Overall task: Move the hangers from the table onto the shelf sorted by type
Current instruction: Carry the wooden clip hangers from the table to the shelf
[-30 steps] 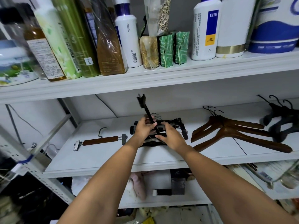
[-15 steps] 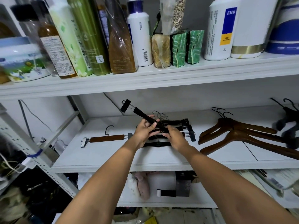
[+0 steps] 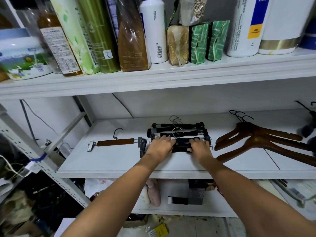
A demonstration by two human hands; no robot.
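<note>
On the white middle shelf (image 3: 111, 161) lies a stack of black clip hangers (image 3: 177, 129). The frontmost black clip hanger (image 3: 182, 146) lies flat at the near side of that stack. My left hand (image 3: 160, 146) grips its left part and my right hand (image 3: 200, 147) grips its right part, fingers curled over the bar. A single brown wooden clip hanger (image 3: 115, 142) lies to the left. Brown wooden coat hangers (image 3: 266, 139) lie to the right. Dark hangers (image 3: 307, 131) sit blurred at the far right edge.
The upper shelf (image 3: 153, 77) hangs low over the hangers and carries several bottles and packets. A metal rack upright (image 3: 25, 147) stands at the left. The lower shelf holds a black box (image 3: 196, 194) and a pink item (image 3: 153, 194).
The black clip hanger was held tilted up with one clip end in the air. Both hands have brought it down flat onto the front of the black stack.
</note>
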